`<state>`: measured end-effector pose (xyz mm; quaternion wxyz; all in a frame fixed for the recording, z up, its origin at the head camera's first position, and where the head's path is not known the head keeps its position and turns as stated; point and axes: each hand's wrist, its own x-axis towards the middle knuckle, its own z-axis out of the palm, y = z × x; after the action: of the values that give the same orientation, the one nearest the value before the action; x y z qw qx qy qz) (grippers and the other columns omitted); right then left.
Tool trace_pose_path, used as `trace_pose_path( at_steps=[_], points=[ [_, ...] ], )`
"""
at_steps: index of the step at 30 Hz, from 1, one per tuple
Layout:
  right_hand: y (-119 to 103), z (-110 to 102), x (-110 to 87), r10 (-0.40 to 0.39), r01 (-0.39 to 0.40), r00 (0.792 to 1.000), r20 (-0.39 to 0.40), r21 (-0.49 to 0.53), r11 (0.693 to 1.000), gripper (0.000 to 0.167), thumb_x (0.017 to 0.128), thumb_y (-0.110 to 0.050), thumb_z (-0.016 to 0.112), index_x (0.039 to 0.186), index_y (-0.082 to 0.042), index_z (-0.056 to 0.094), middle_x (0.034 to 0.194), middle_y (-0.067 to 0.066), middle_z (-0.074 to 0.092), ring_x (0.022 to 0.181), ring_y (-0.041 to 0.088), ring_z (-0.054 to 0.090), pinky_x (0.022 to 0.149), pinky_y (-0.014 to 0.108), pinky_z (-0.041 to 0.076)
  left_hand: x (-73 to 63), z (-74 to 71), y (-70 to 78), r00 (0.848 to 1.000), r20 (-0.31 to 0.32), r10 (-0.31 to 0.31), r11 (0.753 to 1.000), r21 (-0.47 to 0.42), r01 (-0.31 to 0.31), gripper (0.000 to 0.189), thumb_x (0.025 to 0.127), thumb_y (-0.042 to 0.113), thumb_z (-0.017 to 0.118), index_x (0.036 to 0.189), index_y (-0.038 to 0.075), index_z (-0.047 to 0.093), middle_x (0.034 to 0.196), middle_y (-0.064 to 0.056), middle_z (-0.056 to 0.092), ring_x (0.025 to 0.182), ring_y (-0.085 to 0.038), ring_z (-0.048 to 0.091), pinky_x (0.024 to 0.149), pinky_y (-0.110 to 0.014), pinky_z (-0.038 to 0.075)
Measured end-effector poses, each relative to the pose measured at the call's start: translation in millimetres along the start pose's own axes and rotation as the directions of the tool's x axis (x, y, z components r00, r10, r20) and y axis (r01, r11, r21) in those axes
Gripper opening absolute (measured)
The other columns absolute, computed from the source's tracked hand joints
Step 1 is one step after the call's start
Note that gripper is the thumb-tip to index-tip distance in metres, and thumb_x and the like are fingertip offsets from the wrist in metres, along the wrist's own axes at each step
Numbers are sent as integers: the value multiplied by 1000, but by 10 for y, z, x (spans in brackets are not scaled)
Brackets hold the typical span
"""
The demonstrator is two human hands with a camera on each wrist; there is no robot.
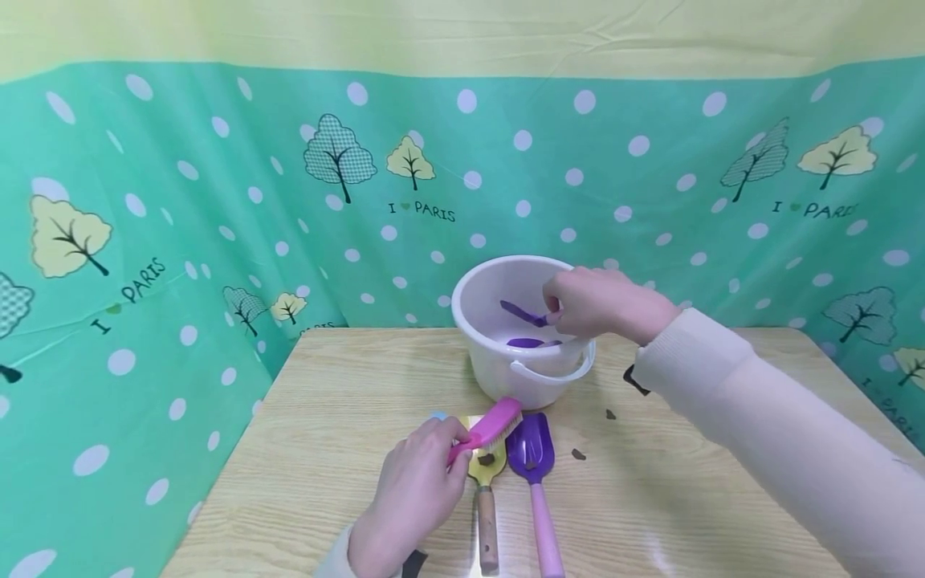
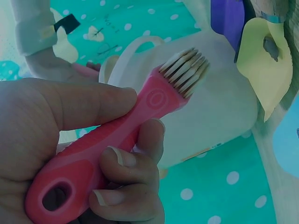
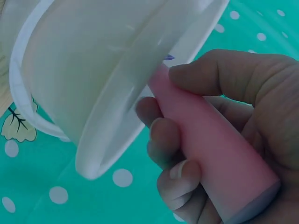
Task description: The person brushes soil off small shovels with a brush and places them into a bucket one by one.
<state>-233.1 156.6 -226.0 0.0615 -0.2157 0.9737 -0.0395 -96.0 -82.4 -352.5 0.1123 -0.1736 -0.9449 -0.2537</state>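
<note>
My left hand (image 1: 422, 474) grips a pink brush (image 2: 107, 135) by its handle, and its pale bristles have darkened tips. In the head view the brush head is over the yellow trowel (image 1: 488, 474) and beside the purple trowel (image 1: 531, 449). My right hand (image 1: 596, 301) holds a hand tool by its thick pink handle (image 3: 210, 144) at the rim of the white bucket (image 1: 506, 369). This tool's purple head (image 1: 522, 311) is inside the bucket's opening, seen nearly edge-on, so its exact kind is unclear. Another purple piece (image 1: 525, 343) shows lower inside the bucket.
Small brown bits (image 1: 579, 454) lie on the wooden table (image 1: 347, 401) and on both trowels. A light blue thing (image 2: 287, 140) lies beside the yellow trowel, mostly hidden in the head view. The bucket's handle (image 1: 556, 376) hangs in front. A green dotted curtain (image 1: 433, 257) stands behind.
</note>
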Motion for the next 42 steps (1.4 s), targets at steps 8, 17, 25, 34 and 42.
trace_pose_path(
  at_steps=[8, 17, 25, 34, 42],
  points=[
    [-41, 130, 189, -5, 5, 999, 51, -8, 1000, 10, 77, -6, 58, 70, -12, 55, 61, 1, 48, 58, 16, 44, 54, 30, 39, -8, -1, 7, 1000, 1, 10, 1000, 3, -10, 9, 82, 10, 68, 91, 12, 66, 69, 11, 45, 53, -4, 38, 43, -21, 32],
    [-77, 249, 323, 19, -21, 994, 110, 19, 1000, 20, 71, 0, 55, 60, -15, 46, 55, -1, 43, 53, 14, 39, 49, 27, 36, -6, 0, 14, 1000, 6, 9, 1000, 1, -9, 9, 82, 10, 68, 91, 12, 66, 70, 10, 48, 55, -4, 40, 44, -21, 34],
    [-66, 355, 422, 68, -72, 990, 121, 28, 997, 27, 85, -11, 54, 59, -14, 51, 58, 3, 50, 54, 16, 44, 47, 27, 38, -17, 9, 13, 1000, 6, 10, 1000, 4, -10, 11, 82, 11, 69, 92, 12, 66, 70, 10, 47, 54, -4, 39, 44, -21, 33],
    [37, 435, 490, 100, -109, 980, 172, 46, 993, 21, 72, 0, 50, 58, -15, 48, 60, 2, 52, 54, 15, 45, 46, 26, 37, -18, 13, 6, 1000, 3, 14, 1000, 8, -14, 11, 81, 11, 69, 92, 12, 66, 70, 10, 47, 55, -4, 39, 44, -21, 33],
    [70, 451, 500, 151, -186, 960, 234, 132, 974, 19, 74, 1, 53, 61, -13, 52, 64, 4, 55, 58, 16, 49, 49, 26, 41, -20, 4, 14, 1000, -2, 14, 1000, 11, -14, 11, 81, 10, 68, 92, 12, 66, 70, 10, 47, 54, -4, 39, 43, -21, 32]
  ],
)
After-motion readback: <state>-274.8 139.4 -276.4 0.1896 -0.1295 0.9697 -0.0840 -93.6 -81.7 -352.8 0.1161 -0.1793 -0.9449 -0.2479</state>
